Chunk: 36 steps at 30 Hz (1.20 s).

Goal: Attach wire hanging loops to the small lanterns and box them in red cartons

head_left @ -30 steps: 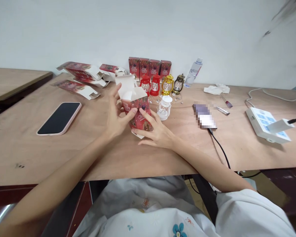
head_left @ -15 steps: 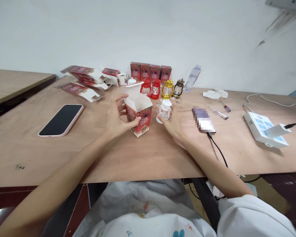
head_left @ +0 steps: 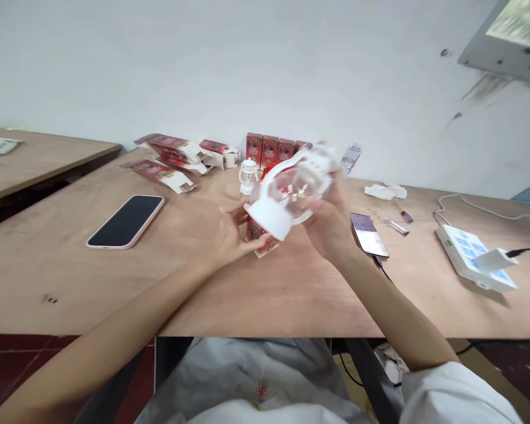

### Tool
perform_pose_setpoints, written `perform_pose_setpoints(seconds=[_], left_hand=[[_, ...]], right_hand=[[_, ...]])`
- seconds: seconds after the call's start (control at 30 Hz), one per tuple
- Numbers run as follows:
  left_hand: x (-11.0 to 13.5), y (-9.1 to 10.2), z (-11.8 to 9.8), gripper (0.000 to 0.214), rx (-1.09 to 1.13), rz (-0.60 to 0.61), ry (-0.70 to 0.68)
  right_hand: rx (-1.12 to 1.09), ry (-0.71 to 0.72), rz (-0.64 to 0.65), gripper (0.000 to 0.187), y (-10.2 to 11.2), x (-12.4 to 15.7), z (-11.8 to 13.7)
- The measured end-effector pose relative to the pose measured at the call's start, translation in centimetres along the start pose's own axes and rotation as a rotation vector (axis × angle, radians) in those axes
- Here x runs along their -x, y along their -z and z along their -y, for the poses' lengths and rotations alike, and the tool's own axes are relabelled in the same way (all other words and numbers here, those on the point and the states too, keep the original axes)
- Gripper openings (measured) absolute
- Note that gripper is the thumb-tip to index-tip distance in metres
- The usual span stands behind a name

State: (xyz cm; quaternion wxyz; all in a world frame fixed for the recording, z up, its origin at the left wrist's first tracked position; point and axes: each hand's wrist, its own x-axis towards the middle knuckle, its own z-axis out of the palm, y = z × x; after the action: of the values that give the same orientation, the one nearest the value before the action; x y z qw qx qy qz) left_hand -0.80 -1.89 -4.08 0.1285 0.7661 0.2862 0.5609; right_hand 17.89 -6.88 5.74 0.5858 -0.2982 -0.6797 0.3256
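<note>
While right hand (head_left: 331,228) grips tilted white lantern (head_left: 291,193), left hand (head_left: 228,238) clasps red box (head_left: 261,241) on table (head_left: 247,294)

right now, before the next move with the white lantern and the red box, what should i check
1. Right hand grips the white lantern: ok, lifted and tilted above the table.
2. Left hand steadies the red box: ok, it stands on the table.
3. Box top open: cannot tell, the lantern hides it.
4. Lantern handle free of the hand: cannot tell, blurred.
5. Second white lantern apart from the box: ok, it stands behind it.
</note>
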Motion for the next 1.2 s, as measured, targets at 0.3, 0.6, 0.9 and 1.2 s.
perform_pose_setpoints(seconds=[0.3, 0.6, 0.9, 1.2], left_hand=[[0.1, -0.6, 0.4, 0.068, 0.154, -0.016, 0.03], [0.0, -0.4, 0.1, 0.067, 0.185, 0.016, 0.037], [-0.5, -0.1, 0.1, 0.075, 0.191, 0.074, -0.018], [-1.3, 0.9, -0.7, 0.077, 0.003, 0.155, -0.11]], right_hand=[[0.036, -0.024, -0.059, 0.068, -0.6, -1.8, -2.6], [0.327, -0.036, 0.411, 0.064, 1.2, -3.5, -1.0], [0.578, 0.069, 0.393, 0.043, 1.7, -4.2, -0.6], [0.762, 0.074, 0.466, 0.026, 1.6, -5.0, -1.3]])
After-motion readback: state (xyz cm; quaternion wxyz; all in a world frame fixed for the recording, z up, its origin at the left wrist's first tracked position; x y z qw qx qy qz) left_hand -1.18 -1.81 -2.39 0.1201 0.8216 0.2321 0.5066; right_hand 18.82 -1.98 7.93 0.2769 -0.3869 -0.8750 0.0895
